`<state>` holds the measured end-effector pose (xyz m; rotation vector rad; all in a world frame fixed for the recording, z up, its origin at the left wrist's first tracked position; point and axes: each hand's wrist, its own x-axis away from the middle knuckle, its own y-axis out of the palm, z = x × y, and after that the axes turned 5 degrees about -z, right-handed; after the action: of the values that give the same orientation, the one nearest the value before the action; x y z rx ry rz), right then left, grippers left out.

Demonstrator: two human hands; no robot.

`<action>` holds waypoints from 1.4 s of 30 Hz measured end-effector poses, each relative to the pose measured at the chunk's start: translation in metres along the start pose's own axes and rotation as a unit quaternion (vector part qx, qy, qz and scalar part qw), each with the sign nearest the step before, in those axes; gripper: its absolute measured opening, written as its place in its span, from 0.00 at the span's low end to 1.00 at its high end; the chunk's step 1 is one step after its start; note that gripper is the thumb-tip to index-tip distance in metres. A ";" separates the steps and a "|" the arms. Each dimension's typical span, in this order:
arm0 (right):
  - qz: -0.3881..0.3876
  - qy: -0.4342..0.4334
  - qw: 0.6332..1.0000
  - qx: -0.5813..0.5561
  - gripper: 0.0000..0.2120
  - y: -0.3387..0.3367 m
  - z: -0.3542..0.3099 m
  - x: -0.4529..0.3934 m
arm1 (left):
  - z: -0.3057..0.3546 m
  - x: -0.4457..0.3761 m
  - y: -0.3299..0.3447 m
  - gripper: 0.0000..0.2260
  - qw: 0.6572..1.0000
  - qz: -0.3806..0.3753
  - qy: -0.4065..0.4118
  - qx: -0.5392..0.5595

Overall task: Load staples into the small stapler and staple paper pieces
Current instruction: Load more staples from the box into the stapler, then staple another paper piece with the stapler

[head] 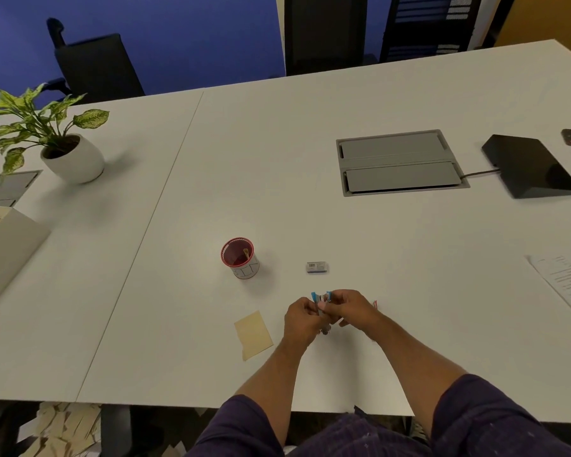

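White office table (310,143) fills most of the view, with a blue wall and black chairs beyond its far edge. Near its front edge, both hands meet above the surface around a small blue stapler (322,297), whose two blue ends poke up and stand apart. The left hand (302,319) has its fingers curled round the stapler's lower part; the right hand (351,308) pinches it from the right side with curled fingers. Whether any staples are between the fingers cannot be told.

A small grey staple box (316,267) lies just beyond the hands. Left of the hands lies a tan torn piece of paper (253,334). A round red-rimmed cup (239,257) stands farther left and beyond. A potted green plant in a white pot (71,158) sits at far left, a grey cable hatch (399,161) at far right, and a black wedge-shaped device (529,169) beside it.
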<state>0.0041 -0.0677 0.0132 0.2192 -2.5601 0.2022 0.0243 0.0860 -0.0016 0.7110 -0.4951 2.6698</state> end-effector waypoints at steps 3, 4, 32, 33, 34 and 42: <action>0.001 0.012 1.000 0.028 0.16 0.002 0.003 -0.005 | 0.001 0.001 -0.002 0.13 0.998 -0.033 -0.009 0.047; 0.006 0.014 0.999 0.036 0.17 0.003 0.004 -0.008 | 0.002 0.002 -0.001 0.12 0.997 -0.044 -0.010 0.062; -0.052 -0.012 0.921 0.386 0.13 0.088 -0.011 -0.053 | -0.046 0.009 -0.072 0.21 0.918 0.147 0.004 -0.369; -0.058 -0.012 0.915 0.399 0.15 0.092 -0.013 -0.055 | -0.050 0.009 -0.078 0.22 0.913 0.150 -0.008 -0.380; -0.067 -0.013 0.909 0.412 0.16 0.094 -0.015 -0.056 | -0.052 0.010 -0.083 0.23 0.909 0.151 -0.021 -0.388; -0.190 -0.004 0.860 0.473 0.26 0.113 -0.018 -0.061 | -0.065 0.007 -0.108 0.31 0.896 0.094 -0.069 -0.428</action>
<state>0.0415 0.0524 -0.0159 1.0662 -2.1410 1.2860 0.0349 0.2096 -0.0246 0.5736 -1.6963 2.1884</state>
